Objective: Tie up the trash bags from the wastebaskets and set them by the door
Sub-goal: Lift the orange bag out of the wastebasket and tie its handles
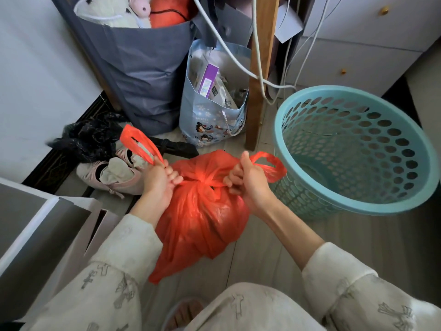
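Head view looks down on a red trash bag (198,218) sitting on the pale floor (274,247) between the person's knees, just left of a teal perforated wastebasket (353,149) that stands with no liner in it. Left hand (156,182) grips the left handle loop (137,145), fingers curled round its gathered base; right hand (248,180) grips the right handle loop (269,166) the same way, thumb up. Between the fists the handles cross in a first knot (202,181) at the bag's neck. To my eye the step in hand is cinching: pull both loops outward and level, evenly, so the knot seats low on the neck without tearing the thin film, then cross them again for a second throw. Room is tight. The right loop lies against the wastebasket's rim, so that hand has little outward travel before it bumps the basket. On the left, pink shoes (112,173) and a crumpled black bag (88,137) lie close by; a wooden furniture leg (259,75) and a blue gift bag (212,103) stand ahead. Lifting straight up and back toward the body looks the clearest way out; the door is not in view.
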